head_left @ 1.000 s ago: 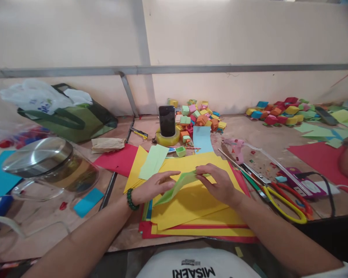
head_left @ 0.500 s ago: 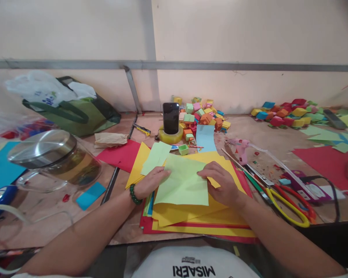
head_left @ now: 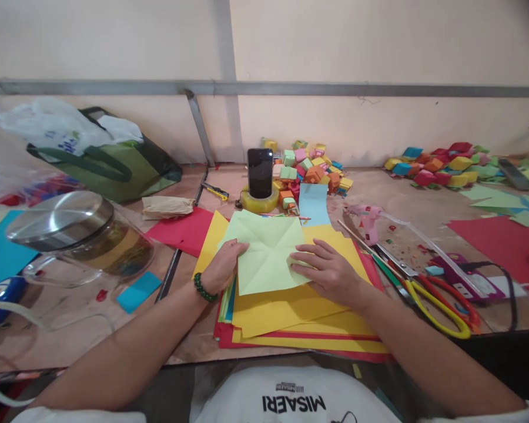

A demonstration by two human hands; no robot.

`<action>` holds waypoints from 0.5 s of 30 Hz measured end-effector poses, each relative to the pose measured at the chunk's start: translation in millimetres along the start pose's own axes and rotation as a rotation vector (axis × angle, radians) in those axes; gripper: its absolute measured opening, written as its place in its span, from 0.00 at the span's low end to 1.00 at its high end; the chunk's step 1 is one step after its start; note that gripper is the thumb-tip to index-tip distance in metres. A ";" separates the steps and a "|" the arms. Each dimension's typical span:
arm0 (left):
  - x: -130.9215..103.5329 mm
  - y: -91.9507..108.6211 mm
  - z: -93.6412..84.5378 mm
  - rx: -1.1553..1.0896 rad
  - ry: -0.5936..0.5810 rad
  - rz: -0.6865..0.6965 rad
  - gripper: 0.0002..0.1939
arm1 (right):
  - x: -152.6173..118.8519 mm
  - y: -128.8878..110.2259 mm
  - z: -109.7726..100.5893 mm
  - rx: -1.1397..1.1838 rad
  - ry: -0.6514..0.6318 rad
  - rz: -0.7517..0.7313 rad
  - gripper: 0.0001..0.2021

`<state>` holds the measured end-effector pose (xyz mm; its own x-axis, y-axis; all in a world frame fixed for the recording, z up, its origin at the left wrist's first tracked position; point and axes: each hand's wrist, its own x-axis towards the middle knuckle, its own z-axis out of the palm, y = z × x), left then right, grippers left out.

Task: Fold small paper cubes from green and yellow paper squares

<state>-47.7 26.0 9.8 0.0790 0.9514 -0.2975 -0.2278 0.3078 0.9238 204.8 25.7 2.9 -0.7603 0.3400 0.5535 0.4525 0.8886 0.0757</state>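
Note:
A light green square of paper with crossing creases lies unfolded over a stack of yellow and red sheets. My left hand, with a green bead bracelet on the wrist, grips the paper's left edge, thumb on top and fingertips hidden beneath. On the right side, my right hand has its fingers spread and touching the paper near its edge. Behind the square, another light green sheet is partly covered. A light blue paper strip lies just beyond the stack.
A phone stands in a tape roll before a pile of folded paper cubes. Scissors and a pink glue gun lie right. Left are a lidded glass jug and green bag. Someone's hand shows far right.
The green paper has turned and flattened, showing its creases, and shifted slightly away from me. My right hand's fingers have spread from a pinch; my left hand still holds the left edge.

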 end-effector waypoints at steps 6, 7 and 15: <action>-4.7 0.4 1.4 -0.002 -0.081 0.035 0.17 | 5.2 4.8 -4.0 -0.020 0.045 0.026 0.16; -4.6 0.1 0.9 0.025 -0.107 0.061 0.20 | 5.6 5.7 -4.9 0.001 0.051 0.030 0.16; 3.2 0.7 -16.4 0.838 0.120 0.750 0.27 | -1.5 15.2 -5.0 0.252 -0.050 0.211 0.21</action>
<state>-63.5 29.4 5.5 0.0923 0.9027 0.4203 0.5471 -0.3987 0.7360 215.2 37.2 7.4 -0.6865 0.5340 0.4935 0.4776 0.8429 -0.2477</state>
